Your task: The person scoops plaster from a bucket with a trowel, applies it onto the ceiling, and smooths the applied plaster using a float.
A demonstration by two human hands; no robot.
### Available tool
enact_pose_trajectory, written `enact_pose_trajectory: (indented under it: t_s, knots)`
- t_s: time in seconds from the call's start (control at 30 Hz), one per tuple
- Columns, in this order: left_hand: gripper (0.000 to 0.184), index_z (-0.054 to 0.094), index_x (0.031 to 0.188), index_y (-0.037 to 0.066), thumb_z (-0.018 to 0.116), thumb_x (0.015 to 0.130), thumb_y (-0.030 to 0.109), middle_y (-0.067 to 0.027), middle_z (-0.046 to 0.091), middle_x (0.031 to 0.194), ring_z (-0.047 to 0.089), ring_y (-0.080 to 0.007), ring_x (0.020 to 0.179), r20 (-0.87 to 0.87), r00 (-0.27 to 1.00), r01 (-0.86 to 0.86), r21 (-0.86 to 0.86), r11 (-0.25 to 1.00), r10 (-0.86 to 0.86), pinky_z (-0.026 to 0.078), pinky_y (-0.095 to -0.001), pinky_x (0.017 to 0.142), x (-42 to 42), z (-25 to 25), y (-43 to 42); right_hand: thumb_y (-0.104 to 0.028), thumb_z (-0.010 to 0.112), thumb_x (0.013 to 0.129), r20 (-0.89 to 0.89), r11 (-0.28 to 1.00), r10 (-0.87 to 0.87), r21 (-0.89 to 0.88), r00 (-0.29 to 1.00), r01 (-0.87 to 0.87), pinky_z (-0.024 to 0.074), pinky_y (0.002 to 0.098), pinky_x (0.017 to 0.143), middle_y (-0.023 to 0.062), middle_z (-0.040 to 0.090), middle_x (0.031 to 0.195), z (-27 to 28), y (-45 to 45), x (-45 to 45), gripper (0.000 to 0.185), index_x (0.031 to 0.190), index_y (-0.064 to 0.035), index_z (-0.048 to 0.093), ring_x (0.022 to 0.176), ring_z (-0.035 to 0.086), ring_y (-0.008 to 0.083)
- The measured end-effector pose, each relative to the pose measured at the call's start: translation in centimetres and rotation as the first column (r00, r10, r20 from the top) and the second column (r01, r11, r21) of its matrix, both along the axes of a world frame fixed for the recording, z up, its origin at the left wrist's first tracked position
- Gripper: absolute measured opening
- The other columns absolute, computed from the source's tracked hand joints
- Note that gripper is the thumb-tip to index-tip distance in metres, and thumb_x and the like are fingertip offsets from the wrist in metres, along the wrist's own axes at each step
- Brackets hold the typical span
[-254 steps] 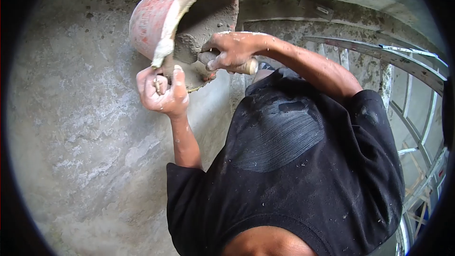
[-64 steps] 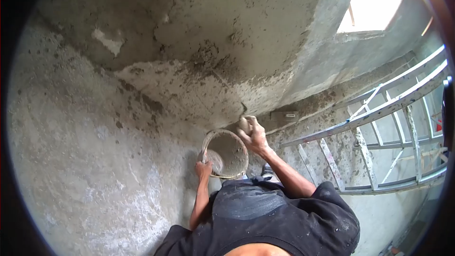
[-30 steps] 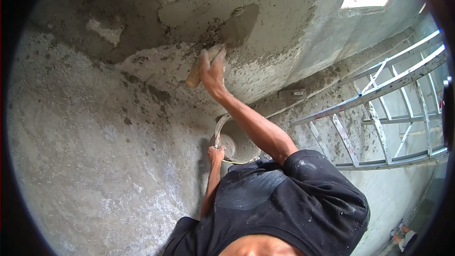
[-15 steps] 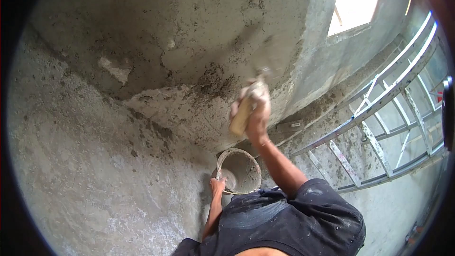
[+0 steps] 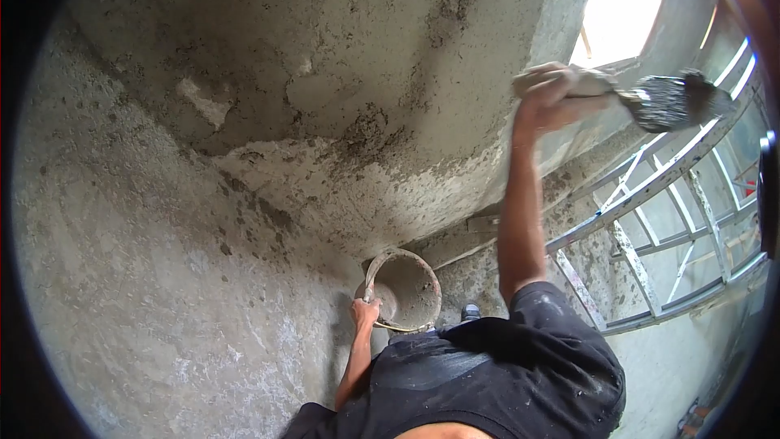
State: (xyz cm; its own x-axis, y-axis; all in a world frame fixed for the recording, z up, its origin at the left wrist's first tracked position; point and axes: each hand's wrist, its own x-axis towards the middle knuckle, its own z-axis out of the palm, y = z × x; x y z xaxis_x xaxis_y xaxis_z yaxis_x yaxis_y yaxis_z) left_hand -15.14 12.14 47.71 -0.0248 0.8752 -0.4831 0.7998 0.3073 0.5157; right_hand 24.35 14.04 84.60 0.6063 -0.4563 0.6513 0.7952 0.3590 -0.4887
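My left hand (image 5: 366,311) is closed on the handle and rim of a mortar-stained bucket (image 5: 413,289), which is tipped so its opening faces me. Dried grey residue coats the inside of the bucket. Raised at the upper right, my right hand (image 5: 550,100) is wrapped around the handle of a trowel (image 5: 662,104). Its metal blade points right, blurred by motion, with a dark lump that looks like mortar near its tip. In front of me stands a wall of patchy grey plaster (image 5: 341,73), with rougher bare areas along its lower part.
To the right, a splattered metal ladder (image 5: 638,268) lies along the wall side. A bright window opening (image 5: 626,8) is at the upper right. A second grey wall (image 5: 162,276) fills the left side. My shoe (image 5: 470,311) shows beside the bucket.
My right hand has swung the trowel from the middle of the wall up and to the right, away from the plaster. The bucket and my left hand have shifted only slightly.
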Motion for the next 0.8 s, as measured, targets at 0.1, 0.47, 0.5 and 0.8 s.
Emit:
enact_pose_trajectory:
  t_s: [0.1, 0.47, 0.5, 0.8]
  knots:
    - [0.062, 0.055, 0.093, -0.012, 0.074, 0.056, 0.033, -0.0292, 0.057, 0.097, 0.056, -0.039, 0.094, -0.052, 0.999, -0.003, -0.029, 1.0, 0.001, 0.044, -0.0409, 0.082, 0.1, -1.1, -0.8, -0.028, 0.039, 0.091, -0.275, 0.874, 0.23, -0.363, 0.933, -0.323, 0.0403, 0.019, 0.042, -0.0026, 0.043, 0.06, -10.6, 9.3, -3.6, 0.027, 0.072, -0.0104, 0.045, 0.045, 0.037, 0.0056]
    - [0.052, 0.059, 0.091, -0.007, 0.072, 0.06, 0.033, -0.0262, 0.059, 0.096, 0.057, -0.0382, 0.094, -0.14, 0.99, 0.006, 0.078, 0.997, 0.005, 0.044, -0.0407, 0.082, -0.6, -2.9, -0.9, -0.015, 0.064, 0.075, -0.589, 0.075, 0.61, -0.622, 0.53, -0.779, 0.0469, 0.0354, 0.068, 0.0187, 0.057, 0.083, -23.6, -4.2, -17.9, 0.046, 0.112, -0.0008, 0.04, 0.075, 0.059, 0.0268]
    - [0.051, 0.059, 0.09, -0.007, 0.072, 0.06, 0.033, -0.0264, 0.059, 0.096, 0.056, -0.0385, 0.094, -0.166, 0.986, 0.023, 0.087, 0.996, -0.008, 0.044, -0.0409, 0.082, -0.8, -3.0, -1.2, -0.015, 0.061, 0.075, -0.594, -0.011, 0.622, -0.658, 0.51, -0.753, 0.0463, 0.0407, 0.069, 0.0236, 0.056, 0.089, -25.0, -5.5, -16.8, 0.044, 0.111, -0.0015, 0.039, 0.079, 0.058, 0.0371]
    - [0.054, 0.056, 0.095, -0.009, 0.072, 0.062, 0.031, -0.0286, 0.058, 0.096, 0.056, -0.0394, 0.094, -0.095, 0.992, -0.082, 0.023, 0.996, 0.084, 0.044, -0.0416, 0.082, -0.7, -2.2, -1.6, -0.023, 0.048, 0.089, -0.83, 0.137, 0.557, 0.14, -0.041, -0.981, 0.043, 0.027, 0.064, 0.006, 0.051, 0.081, -30.8, -4.9, -15.8, 0.022, 0.097, -0.0027, 0.045, 0.07, 0.05, 0.0138]
